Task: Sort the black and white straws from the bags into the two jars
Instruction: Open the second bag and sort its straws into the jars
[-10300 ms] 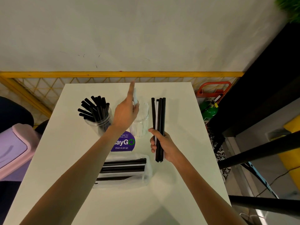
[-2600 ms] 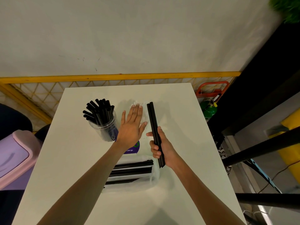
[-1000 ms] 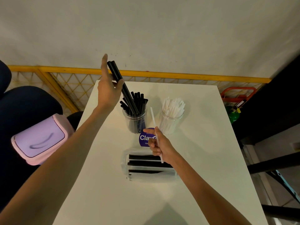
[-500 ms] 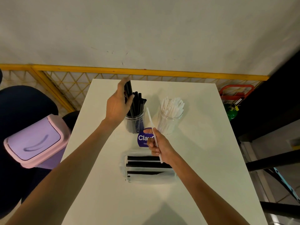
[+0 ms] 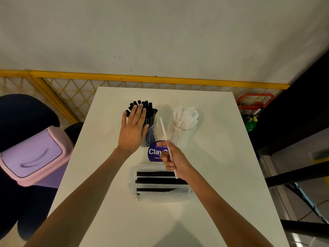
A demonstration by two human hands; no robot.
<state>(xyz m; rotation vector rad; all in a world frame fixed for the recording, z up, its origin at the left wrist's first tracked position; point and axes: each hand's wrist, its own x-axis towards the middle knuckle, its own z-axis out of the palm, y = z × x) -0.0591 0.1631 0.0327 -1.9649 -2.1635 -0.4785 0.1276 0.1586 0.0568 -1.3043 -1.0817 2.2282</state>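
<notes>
The left hand (image 5: 132, 132) lies flat, fingers straight, over the black straws (image 5: 148, 111) in the left jar (image 5: 151, 134). The right hand (image 5: 175, 160) pinches a white straw (image 5: 164, 132) near the right jar (image 5: 183, 132).

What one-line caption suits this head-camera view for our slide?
Left hand flat over the black straws in their jar; right hand pinches a white straw.

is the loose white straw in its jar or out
Out. The right hand pinches the white straw, tilted, beside the white-straw jar, not inside it.
</notes>
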